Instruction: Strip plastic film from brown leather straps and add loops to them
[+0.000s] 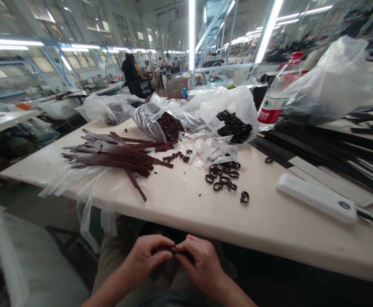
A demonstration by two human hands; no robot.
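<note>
My left hand (pixel 150 253) and my right hand (pixel 202 262) meet low over my lap, just in front of the table edge. Both pinch a short dark brown strip (pixel 174 250) between thumbs and fingers; most of it is hidden. Straight ahead lies a pile of flat brown strips (pixel 119 155), leather-like, on the table. To its right are small brown loops (pixel 176 156) and a scatter of larger black loops (pixel 223 175). One black loop (pixel 244 197) sits apart, closer to me.
Open plastic bags hold brown pieces (pixel 170 125) and black loops (pixel 234 125) at the back. A red-labelled bottle (pixel 271 111), black strips (pixel 321 147) and a white corded device (pixel 316 198) are on the right. A plastic bin (pixel 10 256) stands lower left. Another person (pixel 133 74) is far off.
</note>
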